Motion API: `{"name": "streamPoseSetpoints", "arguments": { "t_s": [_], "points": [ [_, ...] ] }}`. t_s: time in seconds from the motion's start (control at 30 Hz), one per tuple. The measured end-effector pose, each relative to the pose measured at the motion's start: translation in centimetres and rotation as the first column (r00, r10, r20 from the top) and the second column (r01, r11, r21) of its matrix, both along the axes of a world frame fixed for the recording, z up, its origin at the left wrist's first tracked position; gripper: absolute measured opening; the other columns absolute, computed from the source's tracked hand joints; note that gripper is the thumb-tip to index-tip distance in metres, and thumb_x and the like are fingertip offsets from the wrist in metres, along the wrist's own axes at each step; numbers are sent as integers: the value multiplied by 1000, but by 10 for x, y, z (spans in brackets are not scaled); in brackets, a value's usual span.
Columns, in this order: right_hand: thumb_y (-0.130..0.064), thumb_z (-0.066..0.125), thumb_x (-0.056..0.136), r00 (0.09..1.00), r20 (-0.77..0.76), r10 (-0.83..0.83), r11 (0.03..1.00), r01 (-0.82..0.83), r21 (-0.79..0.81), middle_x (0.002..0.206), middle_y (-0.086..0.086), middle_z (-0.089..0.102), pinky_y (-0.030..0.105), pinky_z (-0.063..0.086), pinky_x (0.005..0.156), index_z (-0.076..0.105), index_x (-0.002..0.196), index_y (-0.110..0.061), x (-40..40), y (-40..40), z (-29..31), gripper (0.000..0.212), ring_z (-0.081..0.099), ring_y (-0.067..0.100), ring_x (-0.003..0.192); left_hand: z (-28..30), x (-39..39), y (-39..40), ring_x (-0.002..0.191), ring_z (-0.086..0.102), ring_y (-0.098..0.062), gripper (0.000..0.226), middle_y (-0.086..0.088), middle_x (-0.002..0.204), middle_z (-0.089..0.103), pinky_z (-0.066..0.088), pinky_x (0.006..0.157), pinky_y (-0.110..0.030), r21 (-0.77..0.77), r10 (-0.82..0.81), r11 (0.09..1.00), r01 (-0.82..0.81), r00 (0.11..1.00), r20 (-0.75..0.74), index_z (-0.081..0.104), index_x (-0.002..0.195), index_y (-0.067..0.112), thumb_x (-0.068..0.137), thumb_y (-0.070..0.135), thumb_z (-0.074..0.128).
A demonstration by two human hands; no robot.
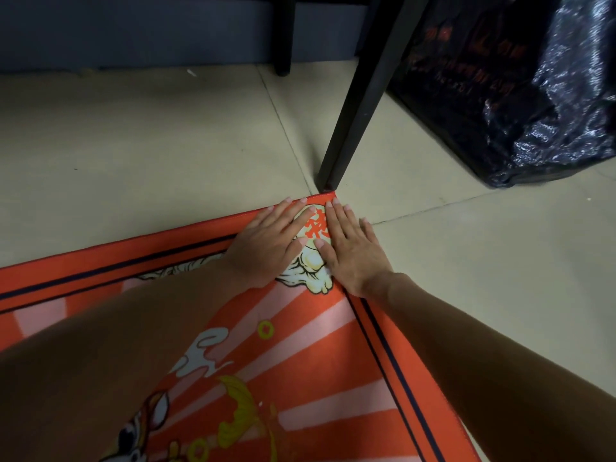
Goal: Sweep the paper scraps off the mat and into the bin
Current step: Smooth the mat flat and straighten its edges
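Both hands lie flat on the far corner of the orange mat, which is spread on the pale tiled floor. The left hand rests palm down with straight, slightly spread fingers that reach the mat's far edge; it holds nothing. The right hand lies just beside it, also palm down and holding nothing, its fingers straight and close together along the right-hand border, fingertips near the very corner. The two thumbs almost meet over a round cream emblem printed with red characters. The mat's corner sits right at the foot of a black furniture leg; whether they touch is hard to judge in the dim light. A small pale fleck lies on the floor far back near the dark wall, possibly a paper scrap. A shiny black plastic bag stands at the upper right, apart from the mat.
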State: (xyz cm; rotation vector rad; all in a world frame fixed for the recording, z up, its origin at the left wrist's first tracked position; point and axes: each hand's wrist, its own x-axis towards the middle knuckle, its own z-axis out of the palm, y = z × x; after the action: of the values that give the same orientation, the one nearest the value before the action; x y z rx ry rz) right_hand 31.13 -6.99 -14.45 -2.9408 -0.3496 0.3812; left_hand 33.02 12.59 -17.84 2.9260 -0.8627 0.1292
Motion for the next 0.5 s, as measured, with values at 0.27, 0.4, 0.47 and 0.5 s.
{"name": "streamPoseSetpoints", "arguments": {
  "t_s": [0.27,0.4,0.47,0.5],
  "points": [
    [-47,8,102,989,121,-86,996,81,49,165,-2,-9,32,-6,121,-4,157,-17,-30,11,-8,64,-11,12,151,16,3,4,152,3,-16,72,2,165,9,3,122,-35,-54,4,998,-11,992,-127,10,157,18,94,52,4],
    [-48,3,98,991,110,-78,997,75,37,165,-2,-9,30,-9,119,-6,157,-18,-32,14,-2,67,-12,12,151,22,-1,12,152,6,-17,72,2,164,11,4,121,-35,-70,56,995,-65,991,-123,11,157,19,94,52,4],
    [-46,8,103,992,102,-72,997,70,27,165,-3,-8,31,-8,121,-6,157,-18,-33,17,2,62,-11,12,151,23,-8,15,151,11,-18,69,0,164,16,9,121,-37,-82,80,993,-90,990,-113,16,157,19,96,50,9],
    [-45,11,105,992,92,-86,996,83,42,165,-3,-8,32,-7,121,-6,157,-18,-35,19,4,61,-11,12,151,25,-12,17,151,12,-19,68,0,163,18,10,120,-37,-83,82,992,-91,990,-111,17,157,19,97,50,11]
  ]
}}
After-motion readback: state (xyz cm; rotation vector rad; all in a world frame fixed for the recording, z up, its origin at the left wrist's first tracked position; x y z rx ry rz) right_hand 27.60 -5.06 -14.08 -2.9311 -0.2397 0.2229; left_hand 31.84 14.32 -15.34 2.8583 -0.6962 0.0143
